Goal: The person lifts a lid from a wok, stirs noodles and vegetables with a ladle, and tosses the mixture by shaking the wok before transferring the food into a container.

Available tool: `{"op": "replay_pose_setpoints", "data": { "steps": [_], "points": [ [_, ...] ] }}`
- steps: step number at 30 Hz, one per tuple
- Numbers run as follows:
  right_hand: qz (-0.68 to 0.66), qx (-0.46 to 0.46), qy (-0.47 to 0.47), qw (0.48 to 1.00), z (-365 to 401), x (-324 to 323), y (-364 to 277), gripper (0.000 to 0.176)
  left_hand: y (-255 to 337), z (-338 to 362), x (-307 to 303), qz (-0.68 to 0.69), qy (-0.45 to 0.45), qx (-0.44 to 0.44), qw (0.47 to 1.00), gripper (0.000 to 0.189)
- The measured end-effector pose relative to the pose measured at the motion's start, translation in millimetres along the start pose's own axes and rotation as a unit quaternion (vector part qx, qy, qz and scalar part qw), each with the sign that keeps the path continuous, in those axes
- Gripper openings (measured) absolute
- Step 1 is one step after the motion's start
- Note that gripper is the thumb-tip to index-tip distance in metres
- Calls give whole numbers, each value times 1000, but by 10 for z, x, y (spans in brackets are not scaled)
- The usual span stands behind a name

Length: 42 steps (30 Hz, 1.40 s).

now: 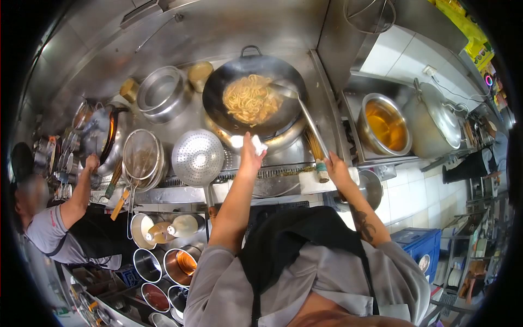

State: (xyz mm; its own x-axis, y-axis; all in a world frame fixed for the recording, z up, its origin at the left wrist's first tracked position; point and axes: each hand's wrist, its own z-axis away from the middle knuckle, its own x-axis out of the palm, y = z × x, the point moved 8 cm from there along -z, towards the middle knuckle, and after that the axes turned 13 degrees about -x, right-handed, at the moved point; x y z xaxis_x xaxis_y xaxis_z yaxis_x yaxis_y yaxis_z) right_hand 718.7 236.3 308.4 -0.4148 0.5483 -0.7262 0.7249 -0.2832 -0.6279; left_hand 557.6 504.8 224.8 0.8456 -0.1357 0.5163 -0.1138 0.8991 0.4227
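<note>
Within right fingers point(334, 165); the ladle point(310, 122)

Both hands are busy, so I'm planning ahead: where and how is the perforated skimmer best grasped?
Take the perforated skimmer by its handle's brown end, coming from the person's side. The handle points back towards the body, with the wide bowl farther off. The left hand seems best placed, once free of the white cloth.

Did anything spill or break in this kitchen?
Nothing looks odd to me. The noodles are inside the wok, with none spilled that I can see, and the big strainer beside it looks whole.
</note>
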Motion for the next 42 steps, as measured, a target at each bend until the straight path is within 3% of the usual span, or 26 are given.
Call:
{"op": "replay_pose_setpoints", "data": {
  "steps": [2, 3, 4, 5, 6, 9, 10, 13, 16, 17, 19, 21, 24, 28, 31, 34, 37, 38, 41, 42],
  "points": [
    [-29, -52, 9, 998, 130, 101, 91, 36, -31, 378, -116, -65, -6, 43, 997, 35],
    [-45, -76, 14, 996, 205, 125, 121, 35, -136, 389, -267, -94, -29, 13, 995, 33],
    [-79, -7, -15, 997, 283, 140, 117, 33, -189, 645, -273, -123, -78, 26, 989, 30],
    [-92, -7, -36, 995, 328, 177, 123, 33, -313, 682, -453, -156, -117, 5, 981, 29],
    [-106, -9, -57, 993, 368, 206, 138, 33, -386, 935, -588, -176, -48, -4, 983, 32],
    [-130, -28, -84, 987, 468, 239, 118, 33, -785, 1188, -1156, -278, -5, -38, 960, 37],
    [-132, -32, -92, 986, 491, 251, 120, 33, -853, 1370, -1206, -271, 35, -6, 962, 33],
    [-156, -46, -107, 981, 543, 285, 163, 32, -1364, 1241, -1980, -327, 59, -75, 940, 40],
    [-200, -61, -107, 972, 569, 365, 247, 29, -1740, 1452, -2470, -410, 230, -61, 880, 43],
    [-221, -66, -99, 968, 569, 404, 291, 26, -2060, 1090, -3294, -434, 235, 67, 867, 29],
    [-258, -60, -102, 959, 574, 425, 382, 24, -2567, 1375, -3820, -468, 316, 0, 825, 34],
    [-292, -38, -126, 947, 551, 385, 378, 23, -3004, 1695, -4029, -516, 331, -37, 789, 34],
    [-348, 52, -162, 922, 570, 261, 344, 23, -3535, 1914, -4170, -556, 330, -74, 760, 34],
    [-370, 36, -177, 911, 577, 253, 394, 40, -3810, 1985, -4144, -575, 321, -73, 749, 33],
    [-333, -1, -181, 926, 510, 313, 443, 42, -3648, 1920, -4059, -572, 322, -30, 754, 33],
    [-333, -61, -195, 921, 309, 352, 354, 29, -3218, 1870, -3782, -536, 317, 53, 780, 27],
    [-327, 5, -281, 902, 105, 143, -74, 29, -3082, 1515, -4021, -421, 315, 81, 846, 24],
    [-332, -8, -301, 894, 26, 283, -75, 30, -2791, 1986, -3348, -440, 310, 78, 839, 33],
    [-211, -131, -269, 930, -367, 481, -215, 35, -2944, 1874, -3543, -268, 337, -77, 899, 24],
    [-163, -63, -289, 941, -430, 435, -228, 33, -2875, 1893, -3541, -353, 343, -49, 869, 24]
  ]
}}
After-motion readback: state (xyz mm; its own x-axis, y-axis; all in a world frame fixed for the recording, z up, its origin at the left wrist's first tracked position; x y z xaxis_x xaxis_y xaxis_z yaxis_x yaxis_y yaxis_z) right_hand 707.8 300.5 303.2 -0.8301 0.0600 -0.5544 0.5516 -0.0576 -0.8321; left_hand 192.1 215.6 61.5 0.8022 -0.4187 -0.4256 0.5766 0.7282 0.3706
